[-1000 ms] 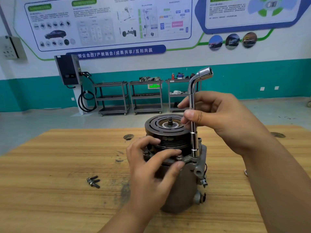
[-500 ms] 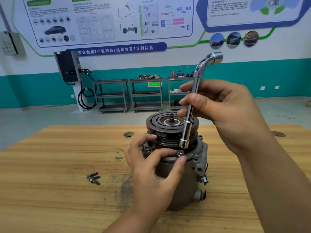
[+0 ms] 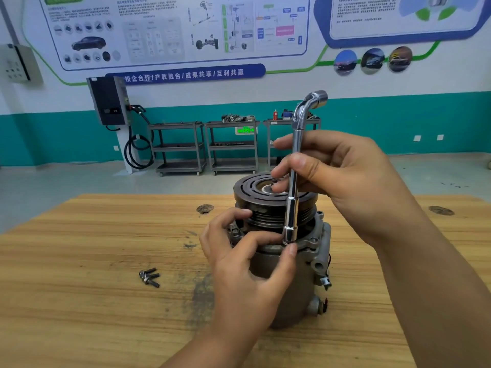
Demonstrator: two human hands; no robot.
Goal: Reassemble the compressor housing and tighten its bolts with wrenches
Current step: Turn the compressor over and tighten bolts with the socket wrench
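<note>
A grey compressor [image 3: 289,285] stands upright on the wooden table [image 3: 93,301], its dark grooved pulley [image 3: 255,192] on top. My right hand [image 3: 345,179] grips the shaft of a chrome L-shaped socket wrench [image 3: 293,208]. The wrench stands nearly upright, its socket end down at the front of the housing flange [image 3: 310,241]. My left hand [image 3: 244,264] curls round the front of the housing, thumb and fingertips meeting just below the socket. Any bolt under the socket is hidden.
Three loose bolts [image 3: 149,277] lie on the table left of the compressor. Two round holes [image 3: 204,208] [image 3: 441,210] mark the table's far part. Metal carts [image 3: 231,147] and a wall charger [image 3: 109,102] stand by the far wall.
My right hand lifted the wrench off the right-hand flange bolt and swung its socket left to the front of the flange, by my left fingertips. My left hand stayed on the housing.
</note>
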